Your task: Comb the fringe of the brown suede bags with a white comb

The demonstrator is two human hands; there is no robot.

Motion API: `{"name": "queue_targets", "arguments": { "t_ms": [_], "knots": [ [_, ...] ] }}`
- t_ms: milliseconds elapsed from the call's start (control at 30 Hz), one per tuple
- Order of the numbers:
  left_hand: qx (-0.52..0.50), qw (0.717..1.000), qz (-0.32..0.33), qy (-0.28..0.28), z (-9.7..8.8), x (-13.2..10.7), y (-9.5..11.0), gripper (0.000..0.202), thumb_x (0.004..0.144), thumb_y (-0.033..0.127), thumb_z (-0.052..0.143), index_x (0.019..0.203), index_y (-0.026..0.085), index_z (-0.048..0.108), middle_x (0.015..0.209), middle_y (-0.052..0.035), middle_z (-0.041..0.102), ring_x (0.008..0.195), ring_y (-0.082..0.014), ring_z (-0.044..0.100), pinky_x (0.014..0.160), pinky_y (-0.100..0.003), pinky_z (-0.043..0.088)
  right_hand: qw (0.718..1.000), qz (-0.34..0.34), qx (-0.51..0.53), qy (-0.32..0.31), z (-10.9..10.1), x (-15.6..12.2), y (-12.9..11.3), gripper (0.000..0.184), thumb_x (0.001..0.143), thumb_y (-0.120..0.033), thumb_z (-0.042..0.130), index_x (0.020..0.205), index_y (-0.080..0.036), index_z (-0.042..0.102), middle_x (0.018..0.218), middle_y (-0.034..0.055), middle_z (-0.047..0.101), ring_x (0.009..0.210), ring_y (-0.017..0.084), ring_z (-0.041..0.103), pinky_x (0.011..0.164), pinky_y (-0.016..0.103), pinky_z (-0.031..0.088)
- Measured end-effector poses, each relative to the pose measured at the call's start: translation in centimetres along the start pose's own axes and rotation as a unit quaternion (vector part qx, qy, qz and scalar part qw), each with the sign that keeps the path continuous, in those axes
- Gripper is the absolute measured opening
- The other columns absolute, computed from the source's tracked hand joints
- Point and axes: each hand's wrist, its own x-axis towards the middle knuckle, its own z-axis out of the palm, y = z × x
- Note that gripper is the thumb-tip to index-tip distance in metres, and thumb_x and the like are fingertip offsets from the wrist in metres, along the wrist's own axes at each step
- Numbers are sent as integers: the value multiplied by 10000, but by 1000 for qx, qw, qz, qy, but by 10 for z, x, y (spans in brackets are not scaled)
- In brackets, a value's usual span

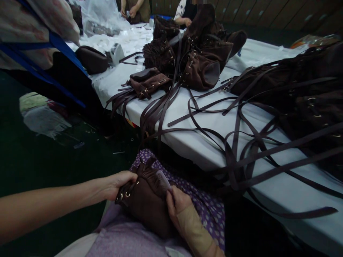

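A dark brown bag (150,207) with metal eyelets and a fringe lies across my lap on purple dotted cloth (211,207). My left hand (122,182) is closed on the bag's rim beside the eyelets, its fingertips partly out of sight. In my right hand (180,201) I grip a pale comb (163,181) by its end. The comb's teeth lie at the fringe on the bag's side. A beige wrist support covers my right wrist.
A white-covered table (179,142) stands ahead, with a pile of brown bags (203,71) and more bags (316,92) at right. Long brown straps (233,153) trail over its edge. A person (40,46) stands at left; co-workers' hands (133,10) show behind the table.
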Motion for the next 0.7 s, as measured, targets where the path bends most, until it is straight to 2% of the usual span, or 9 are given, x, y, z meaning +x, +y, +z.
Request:
{"name": "queue_targets", "arguments": {
  "t_ms": [100, 200, 300, 367, 467, 533, 633, 700],
  "knots": [
    [-44, 998, -17, 29, 1, -1, 2, 56, 589, 182, 564, 593, 154, 612, 534, -97, 651, 445, -194, 592, 438, -281, 498, 1000, 5, 0, 1, 15, -6, 3, 264, 946, -205, 316, 804, -184, 538, 730, 50, 608, 618, 148, 591, 596, 238, 436],
    [-36, 998, 8, 49, 9, -5, 4, 132, 640, 257, 583, 586, 141, 615, 537, -92, 656, 431, -179, 585, 435, -263, 486, 1000, 18, -14, 4, 19, -12, 6, 262, 948, -187, 311, 828, -182, 544, 736, 49, 607, 631, 152, 599, 611, 243, 445],
    [-15, 999, 32, -11, 19, -10, 7, 387, 737, 513, 603, 741, 132, 675, 711, -115, 726, 603, -225, 675, 574, -300, 545, 999, 27, -36, -3, 19, -15, 5, 255, 941, -167, 313, 846, -170, 549, 759, 64, 618, 648, 157, 609, 609, 244, 446],
    [43, 996, 50, -57, 24, -12, 9, 499, 705, 600, 658, 883, 135, 692, 846, -129, 746, 745, -258, 704, 674, -332, 556, 998, 31, -45, -1, 19, -14, 4, 247, 935, -153, 322, 853, -165, 554, 770, 68, 626, 661, 152, 614, 616, 235, 447],
    [135, 987, 66, -53, 24, -9, 13, 479, 626, 468, 802, 947, 130, 690, 883, -124, 750, 749, -244, 707, 671, -315, 550, 997, 51, -51, 6, 17, -9, 5, 243, 933, -140, 339, 860, -163, 569, 754, 58, 632, 654, 141, 614, 628, 221, 448],
    [155, 984, 77, -36, 21, -5, 16, 445, 627, 421, 816, 938, 128, 691, 863, -115, 752, 708, -230, 704, 642, -302, 545, 996, 65, -54, 8, 16, -6, 7, 237, 933, -142, 355, 856, -160, 579, 729, 52, 633, 632, 139, 608, 628, 220, 451],
    [128, 989, 71, -26, 14, 4, 20, 355, 660, 339, 798, 918, 121, 688, 825, -118, 749, 673, -233, 699, 641, -324, 550, 996, 59, -64, 0, 17, -3, 9, 219, 920, -125, 381, 883, -148, 595, 747, 60, 645, 647, 146, 616, 652, 226, 461],
    [90, 995, 19, -27, 10, 10, 22, 276, 675, 229, 752, 910, 99, 688, 795, -133, 742, 641, -240, 693, 653, -348, 555, 996, 42, -78, -2, 18, -2, 7, 207, 915, -114, 394, 927, -139, 600, 788, 71, 656, 691, 152, 627, 683, 229, 465]
  ]
}}
